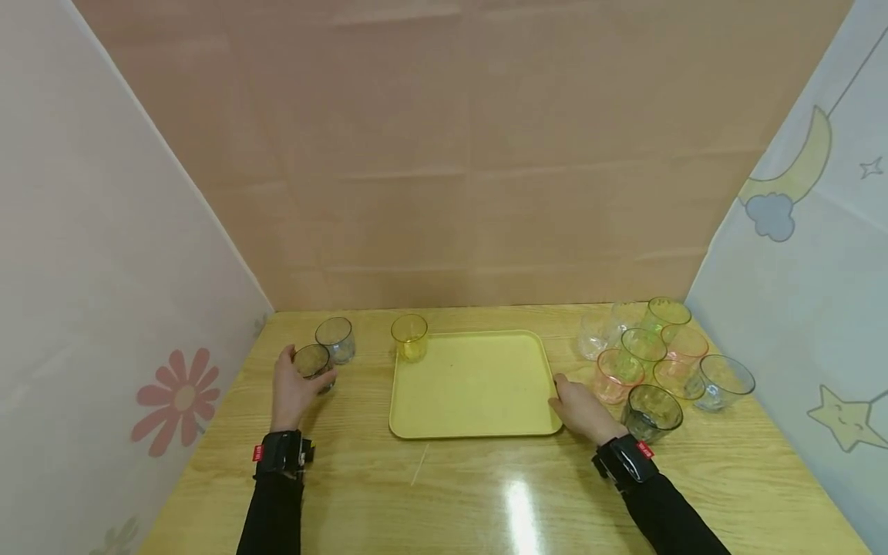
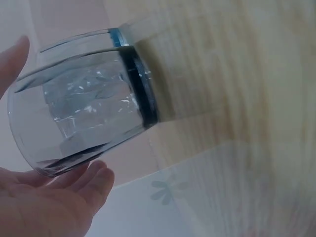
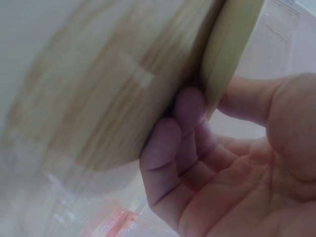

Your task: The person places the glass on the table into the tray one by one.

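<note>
- Left hand [image 1: 291, 395] spread around a dark glass [image 1: 312, 359], table [image 1: 361, 486] left side; can't tell if it's gripping
- Right hand [image 1: 583, 407] pinches the yellow tray [image 1: 479, 385] by its right edge, glasses [image 1: 619, 378] crowding close
- Decent gap between dark glass and tray

**Nursery-looking walls round a wood-grain worktop [image 1: 361, 501]**

So there's a creased brownish-pink backdrop [image 1: 451, 154] all along the worktop's back edge. White panel [image 1: 90, 216] down the left edge, with a pink daisy-type flower [image 1: 184, 398] on it. Pale blue-white panel [image 1: 812, 308] along the right edge has a yellow crescent moon [image 1: 808, 169], blue cloud [image 1: 770, 216] and smiley star [image 1: 848, 417]. Bit of glare [image 1: 520, 516] on the wood too.
</note>
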Available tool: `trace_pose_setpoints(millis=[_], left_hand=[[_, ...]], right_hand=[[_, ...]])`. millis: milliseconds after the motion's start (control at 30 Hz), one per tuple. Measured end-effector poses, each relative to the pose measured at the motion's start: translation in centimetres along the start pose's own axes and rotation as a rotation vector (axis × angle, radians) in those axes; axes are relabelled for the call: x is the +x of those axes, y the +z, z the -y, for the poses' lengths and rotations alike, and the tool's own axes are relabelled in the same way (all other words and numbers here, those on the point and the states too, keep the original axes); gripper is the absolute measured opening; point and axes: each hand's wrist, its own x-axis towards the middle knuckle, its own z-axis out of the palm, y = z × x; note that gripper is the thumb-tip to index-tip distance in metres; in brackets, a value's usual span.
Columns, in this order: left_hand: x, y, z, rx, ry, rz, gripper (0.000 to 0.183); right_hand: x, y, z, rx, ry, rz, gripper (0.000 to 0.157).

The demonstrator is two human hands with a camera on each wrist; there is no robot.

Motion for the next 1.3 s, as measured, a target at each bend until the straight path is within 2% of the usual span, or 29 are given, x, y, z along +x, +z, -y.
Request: trace_pose_setpoints(millis=[167, 333, 567, 800, 1167, 1300], left_hand=[[0.0, 0.0, 0.2, -0.033, -0.055, 0.032, 0.104], [0.2, 0.1, 0.2, -0.027, -0.091, 0.078, 0.1], [0.5, 0.3, 0.4, -0.046, -0.157, 0.119, 0.096], [0.2, 0.2, 0.6, -0.046, -0.198, 0.094, 0.091], [-0.3, -0.4, 0.5, -0.037, -0.15, 0.053, 0.086], [-0.5, -0.8, 0.3, -0.074, -0.135, 0.054, 0.086]], right_hand=[[0.0, 0.0, 0.0, -0.002, -0.002, 0.0, 0.022], [0.1, -0.2, -0.1, -0.018, -0.015, -0.016, 0.019], [0.2, -0.5, 0.0, -0.008, 0.012, 0.005, 0.018], [0.2, -0.3, -0.2, -0.022, -0.003, -0.01, 0.018], [0.1, -0.4, 0.2, -0.008, 0.003, 0.004, 0.021], [0.0, -0.3, 0.3, -0.006, -0.004, -0.005, 0.02]])
